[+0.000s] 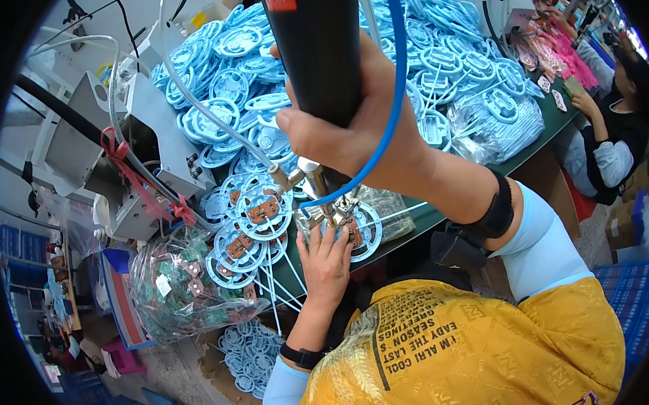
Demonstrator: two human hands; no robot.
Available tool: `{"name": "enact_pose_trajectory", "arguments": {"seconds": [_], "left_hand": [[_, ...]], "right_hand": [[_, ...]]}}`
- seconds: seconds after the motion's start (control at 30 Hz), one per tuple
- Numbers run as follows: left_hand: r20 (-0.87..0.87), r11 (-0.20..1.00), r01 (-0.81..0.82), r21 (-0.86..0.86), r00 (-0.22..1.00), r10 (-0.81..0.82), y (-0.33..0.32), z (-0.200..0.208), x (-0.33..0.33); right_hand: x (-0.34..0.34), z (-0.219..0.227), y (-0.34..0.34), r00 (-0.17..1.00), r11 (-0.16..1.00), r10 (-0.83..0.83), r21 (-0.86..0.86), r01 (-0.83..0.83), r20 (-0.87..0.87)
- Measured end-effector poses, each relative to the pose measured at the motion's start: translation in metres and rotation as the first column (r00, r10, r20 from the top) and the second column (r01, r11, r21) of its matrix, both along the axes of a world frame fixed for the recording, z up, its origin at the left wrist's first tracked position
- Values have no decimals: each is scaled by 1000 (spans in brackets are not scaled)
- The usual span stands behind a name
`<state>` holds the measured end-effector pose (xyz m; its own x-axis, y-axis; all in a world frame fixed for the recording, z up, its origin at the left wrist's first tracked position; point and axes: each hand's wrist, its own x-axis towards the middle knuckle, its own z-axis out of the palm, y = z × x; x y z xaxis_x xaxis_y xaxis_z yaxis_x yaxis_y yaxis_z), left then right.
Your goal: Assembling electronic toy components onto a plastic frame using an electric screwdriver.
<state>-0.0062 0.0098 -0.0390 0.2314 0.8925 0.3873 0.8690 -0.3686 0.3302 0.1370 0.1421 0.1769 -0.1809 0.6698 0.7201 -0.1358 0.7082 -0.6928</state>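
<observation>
My right hand (357, 129) is wrapped round a thick black powered screwdriver (315, 65), held upright. Its metal nose reaches down to a light-blue round plastic frame (373, 233) with a brown piece (353, 230) on it. My left hand (324, 271) lies with fingers stretched out over the left side of that frame, fingertips close to the screwdriver's nose. The very tip is hidden by the metal fittings. Just left of my left hand, several similar blue frames (245, 247) with brown pieces lie stacked, thin blue stems pointing toward me.
A large heap of blue frames (238, 43) covers the back of the green table (419, 224). Grey machines (154, 123) stand at left, near a clear bag of brown and green parts (180, 285). A blue air hose (400, 76) curves past my right hand. Another person (611, 125) sits at far right.
</observation>
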Motion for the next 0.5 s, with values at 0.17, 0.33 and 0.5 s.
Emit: {"name": "enact_pose_trajectory", "arguments": {"seconds": [0.17, 0.33, 0.5], "left_hand": [[35, 1000, 19, 5, 999, -19, 0, 0, -1], [12, 1000, 16, 22, 1000, -16, 1, -1, -1], [23, 1000, 10, -12, 1000, -10, 1, 1, 1]], "right_hand": [[-7, -15, 4, 998, 998, -61, -5, 61, 20], [-8, -19, 8, 999, 999, -35, -37, 35, 0], [-9, -21, 8, 998, 998, -46, -32, 46, -29]]}}
